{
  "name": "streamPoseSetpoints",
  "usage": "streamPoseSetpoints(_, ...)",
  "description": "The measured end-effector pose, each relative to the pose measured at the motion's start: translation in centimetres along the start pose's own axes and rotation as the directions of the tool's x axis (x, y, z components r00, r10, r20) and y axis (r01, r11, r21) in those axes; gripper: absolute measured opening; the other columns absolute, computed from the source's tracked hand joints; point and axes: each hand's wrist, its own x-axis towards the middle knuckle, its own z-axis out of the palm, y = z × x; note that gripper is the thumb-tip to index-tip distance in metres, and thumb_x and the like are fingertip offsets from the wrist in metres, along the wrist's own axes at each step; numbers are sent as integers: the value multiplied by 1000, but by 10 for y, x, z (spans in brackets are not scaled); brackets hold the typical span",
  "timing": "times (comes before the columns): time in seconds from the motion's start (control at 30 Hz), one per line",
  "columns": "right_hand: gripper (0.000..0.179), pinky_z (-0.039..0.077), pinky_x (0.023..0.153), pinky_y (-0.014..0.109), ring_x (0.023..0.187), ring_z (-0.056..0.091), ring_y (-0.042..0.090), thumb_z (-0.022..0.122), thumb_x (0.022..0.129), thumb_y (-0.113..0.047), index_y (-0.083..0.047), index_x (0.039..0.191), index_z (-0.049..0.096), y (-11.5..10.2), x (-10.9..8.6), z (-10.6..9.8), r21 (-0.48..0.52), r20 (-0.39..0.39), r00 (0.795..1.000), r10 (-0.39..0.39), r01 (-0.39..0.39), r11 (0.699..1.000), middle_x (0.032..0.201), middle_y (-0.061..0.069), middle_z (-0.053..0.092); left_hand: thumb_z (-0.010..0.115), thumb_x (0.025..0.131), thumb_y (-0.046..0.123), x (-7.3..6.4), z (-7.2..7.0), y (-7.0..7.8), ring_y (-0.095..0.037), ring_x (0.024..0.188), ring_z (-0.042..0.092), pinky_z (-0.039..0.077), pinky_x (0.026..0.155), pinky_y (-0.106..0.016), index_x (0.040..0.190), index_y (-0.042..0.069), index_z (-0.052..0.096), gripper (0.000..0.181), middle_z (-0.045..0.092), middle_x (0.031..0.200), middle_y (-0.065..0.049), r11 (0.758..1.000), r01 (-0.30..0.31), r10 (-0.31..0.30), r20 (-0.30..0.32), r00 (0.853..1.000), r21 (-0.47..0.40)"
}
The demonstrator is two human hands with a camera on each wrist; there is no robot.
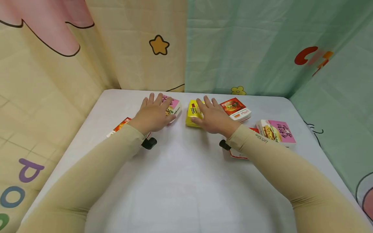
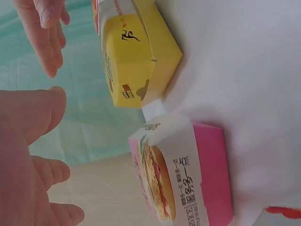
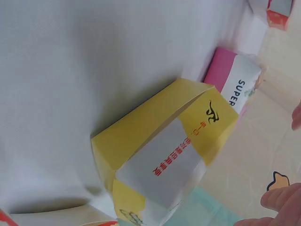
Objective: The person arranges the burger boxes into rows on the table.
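Observation:
Both hands are stretched over the far part of the white table, palms down with fingers spread and holding nothing. My left hand (image 1: 152,113) is at the pink-and-white burger box (image 1: 175,106), partly covering it in the head view. In the left wrist view that box (image 2: 211,165) sits below the fingers, apart from them. Nearest my right hand (image 1: 215,117) is a yellow food box (image 1: 191,113), partly hidden by its fingers. The right wrist view shows this yellow box (image 3: 155,122) with a white printed panel, standing on the table and not gripped.
A red-and-white food box (image 1: 236,109) lies right of the right hand. Farther right is another pink burger box (image 1: 278,131). Sleeves partly hide a red-edged box (image 1: 237,154) and an orange-red box (image 1: 120,125). Printed curtains (image 1: 233,48) surround the table (image 1: 189,194).

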Motion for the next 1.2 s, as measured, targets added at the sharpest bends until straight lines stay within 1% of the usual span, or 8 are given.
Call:
streamPoseSetpoints(0.1, 94, 10, 133, 58, 163, 4, 47, 48, 102, -68, -22, 172, 5, -3, 1, 1, -16, 0, 1000, -13, 13, 1000, 179, 16, 0, 51, 103, 62, -4, -1, -9, -50, 162, -6, -2, 131, -65, 171, 26, 13, 86, 2, 178, -19, 1000, 20, -20, 2, 1000, -17)
streamPoseSetpoints(0.3, 90, 16, 129, 66, 162, 7, 51, 48, 103, -66, -23, 172, 8, -5, 2, 6, 1, -6, 1000, -24, 24, 1000, 179, 16, 1, 52, 103, 61, -13, -5, -22, -50, 161, -9, -4, 130, -65, 171, 24, 10, 89, 1, 177, -21, 998, 45, -44, 25, 999, -42)
streamPoseSetpoints(0.47, 91, 14, 131, 62, 163, 6, 48, 50, 102, -66, -23, 172, 9, -10, 3, 10, 30, 2, 1000, -24, 24, 999, 179, 15, 1, 50, 104, 60, -18, -6, -34, -52, 161, -8, -3, 130, -67, 171, 21, 13, 86, 2, 177, -23, 998, 37, -36, 23, 999, -45)
streamPoseSetpoints(0.6, 93, 13, 132, 60, 163, 4, 47, 54, 101, -65, -23, 171, 10, -17, 3, 13, 60, 8, 999, -32, 32, 998, 179, 14, 1, 51, 104, 59, -22, -5, -44, -54, 160, -6, -2, 129, -68, 171, 19, 15, 86, 3, 176, -25, 998, 39, -38, 19, 999, -45)
streamPoseSetpoints(0.77, 92, 14, 132, 59, 163, 5, 47, 56, 101, -64, -22, 171, 13, -24, 3, 15, 80, 5, 998, -61, 60, 995, 179, 13, 3, 48, 104, 60, -26, -3, -55, -55, 160, -3, -1, 128, -69, 171, 18, 17, 85, 5, 175, -26, 998, 40, -39, 24, 999, -49)
streamPoseSetpoints(0.9, 92, 14, 133, 55, 163, 6, 46, 55, 102, -63, -21, 171, 12, -31, 0, 17, 92, 5, 996, -90, 89, 992, 179, 13, 4, 49, 104, 60, -29, -3, -62, -56, 160, -2, 1, 128, -69, 170, 16, 18, 85, 5, 175, -27, 998, 47, -45, 39, 998, -50)
streamPoseSetpoints(1.0, 92, 14, 133, 54, 164, 5, 45, 54, 102, -63, -20, 171, 12, -35, 0, 19, 96, 0, 992, -124, 124, 988, 179, 14, 4, 51, 104, 59, -30, -2, -67, -56, 159, -2, 1, 128, -70, 170, 16, 18, 86, 5, 175, -28, 997, 58, -56, 49, 997, -57)
streamPoseSetpoints(1.2, 92, 14, 133, 52, 164, 7, 44, 56, 103, -61, -17, 171, 13, -45, -1, 25, 123, -7, 982, -191, 190, 974, 179, 14, 6, 50, 103, 64, -36, 1, -80, -59, 158, 1, 3, 127, -72, 170, 15, 17, 89, 5, 174, -30, 995, 67, -63, 58, 996, -69)
